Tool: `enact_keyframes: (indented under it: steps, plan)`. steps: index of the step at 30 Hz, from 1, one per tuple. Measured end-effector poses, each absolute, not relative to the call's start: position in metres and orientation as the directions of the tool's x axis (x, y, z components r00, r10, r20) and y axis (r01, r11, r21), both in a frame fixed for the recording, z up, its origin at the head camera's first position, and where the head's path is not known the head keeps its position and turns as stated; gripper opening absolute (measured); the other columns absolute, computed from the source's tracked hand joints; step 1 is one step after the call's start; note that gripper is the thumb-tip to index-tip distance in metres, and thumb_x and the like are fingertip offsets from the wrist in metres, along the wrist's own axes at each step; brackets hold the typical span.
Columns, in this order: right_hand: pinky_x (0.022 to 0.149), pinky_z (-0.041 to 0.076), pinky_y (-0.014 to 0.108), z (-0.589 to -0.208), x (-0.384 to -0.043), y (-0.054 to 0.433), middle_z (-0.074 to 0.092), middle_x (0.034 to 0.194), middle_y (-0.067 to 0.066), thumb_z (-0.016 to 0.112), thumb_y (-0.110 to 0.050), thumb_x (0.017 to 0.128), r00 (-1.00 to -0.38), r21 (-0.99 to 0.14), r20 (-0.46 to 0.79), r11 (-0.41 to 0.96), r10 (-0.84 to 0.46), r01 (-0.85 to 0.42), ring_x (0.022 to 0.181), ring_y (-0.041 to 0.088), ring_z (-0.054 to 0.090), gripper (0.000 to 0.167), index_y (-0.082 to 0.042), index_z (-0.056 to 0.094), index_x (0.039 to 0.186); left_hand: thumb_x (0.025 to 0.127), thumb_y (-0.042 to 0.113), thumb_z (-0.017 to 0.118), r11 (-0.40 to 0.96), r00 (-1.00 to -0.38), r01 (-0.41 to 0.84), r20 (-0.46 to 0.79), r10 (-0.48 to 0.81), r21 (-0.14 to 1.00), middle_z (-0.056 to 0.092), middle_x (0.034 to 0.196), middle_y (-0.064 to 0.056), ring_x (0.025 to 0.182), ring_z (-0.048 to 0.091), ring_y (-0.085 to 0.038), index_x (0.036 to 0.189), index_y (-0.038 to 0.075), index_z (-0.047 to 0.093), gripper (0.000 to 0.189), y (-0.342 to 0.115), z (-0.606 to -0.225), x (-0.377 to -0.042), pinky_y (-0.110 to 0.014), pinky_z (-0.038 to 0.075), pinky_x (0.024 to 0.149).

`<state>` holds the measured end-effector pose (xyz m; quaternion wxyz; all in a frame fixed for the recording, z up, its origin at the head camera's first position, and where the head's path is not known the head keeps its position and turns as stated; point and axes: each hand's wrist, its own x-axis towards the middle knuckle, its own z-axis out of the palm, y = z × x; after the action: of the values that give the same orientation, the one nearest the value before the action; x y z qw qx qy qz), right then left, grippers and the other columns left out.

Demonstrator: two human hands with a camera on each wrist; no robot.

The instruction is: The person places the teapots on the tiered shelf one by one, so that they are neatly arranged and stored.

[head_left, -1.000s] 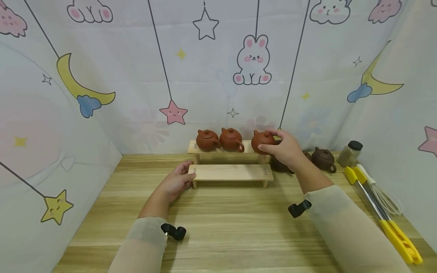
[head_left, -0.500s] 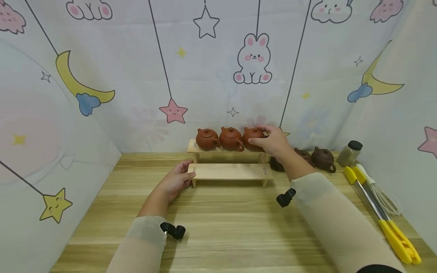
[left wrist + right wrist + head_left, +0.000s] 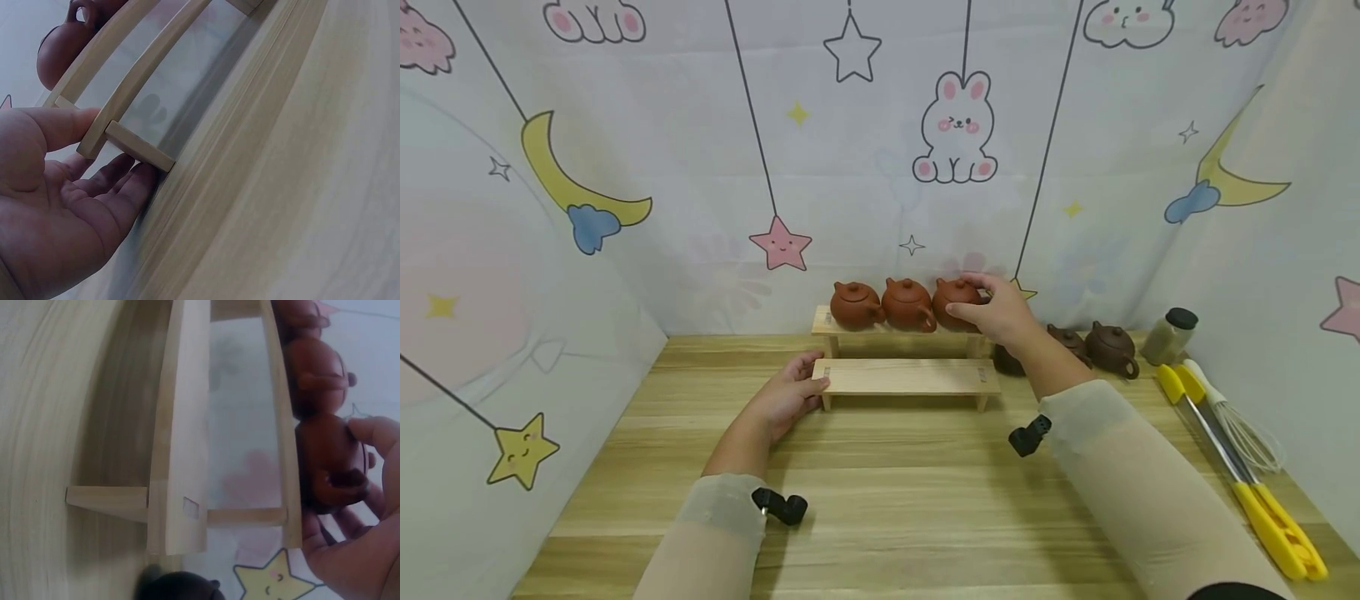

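Note:
Three reddish-brown clay teapots stand in a row on the upper board (image 3: 822, 322) of a two-step wooden stand. My right hand (image 3: 1006, 315) holds the right-end teapot (image 3: 953, 305) by its body, thumb in front and fingers behind; its handle shows in the right wrist view. This pot sits right up beside the middle teapot (image 3: 907, 305), and the left teapot (image 3: 854, 307) is at the other end. My left hand (image 3: 786, 398) grips the left end of the bare lower board (image 3: 910, 377). In the left wrist view, its thumb lies over the board (image 3: 134, 81) and fingers curl underneath by the leg.
Dark brown teapots (image 3: 1111, 348) stand right of the stand, one partly behind my right forearm. Beyond them are a black-lidded jar (image 3: 1169, 337), a whisk (image 3: 1243, 433) and yellow-handled tongs (image 3: 1277, 529) along the right side. A printed cloth (image 3: 865, 192) hangs close behind the stand.
My right hand has shifted left with its teapot, bringing it beside the middle one on the upper board. Over the last half second it stays there. My left hand keeps its place.

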<state>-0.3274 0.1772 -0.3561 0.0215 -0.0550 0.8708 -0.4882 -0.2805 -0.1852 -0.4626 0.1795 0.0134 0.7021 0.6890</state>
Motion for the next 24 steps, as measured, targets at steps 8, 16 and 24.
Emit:
enact_keyframes:
  steps: [8, 16, 24]
  plan:
    - [0.115, 0.049, 0.058, -0.353, -0.307, 0.195, 0.045, 0.167, 0.01, 0.074, -0.041, 0.102, -0.995, -0.878, 0.024, 0.474, -0.096, -0.067, 0.149, 0.035, 0.049, 0.067, -0.024, 0.049, 0.161, 0.111, 0.007, 0.051, 0.051, -0.936, -0.233, -0.238, 0.26, 0.971, 0.023, 0.177, -0.018, 0.156, 0.037, -0.033, 0.171, 0.011, 0.019, 0.067, -0.187, -0.462, -0.281, -0.05, 0.036, 0.125]
    - [0.106, 0.05, 0.056, -0.355, -0.271, 0.231, 0.048, 0.163, 0.016, 0.068, -0.054, 0.102, -0.999, -0.874, 0.04, 0.484, -0.02, -0.044, 0.149, 0.036, 0.047, 0.07, -0.024, 0.046, 0.162, 0.111, 0.006, 0.053, 0.05, -0.935, -0.235, -0.24, 0.262, 0.971, 0.024, 0.175, -0.019, 0.153, 0.039, -0.033, 0.17, 0.011, 0.021, 0.067, -0.187, -0.463, -0.28, -0.048, 0.038, 0.122]
    - [0.1, 0.054, 0.05, -0.38, -0.252, 0.279, 0.058, 0.153, 0.02, 0.065, -0.052, 0.104, -0.992, -0.794, 0.114, 0.604, 0.05, -0.061, 0.139, 0.04, 0.055, 0.067, -0.019, 0.049, 0.161, 0.111, 0.008, 0.053, 0.059, -0.934, -0.232, -0.239, 0.265, 0.971, 0.023, 0.176, -0.018, 0.154, 0.038, -0.033, 0.17, 0.011, 0.02, 0.068, -0.187, -0.463, -0.279, -0.05, 0.037, 0.124]
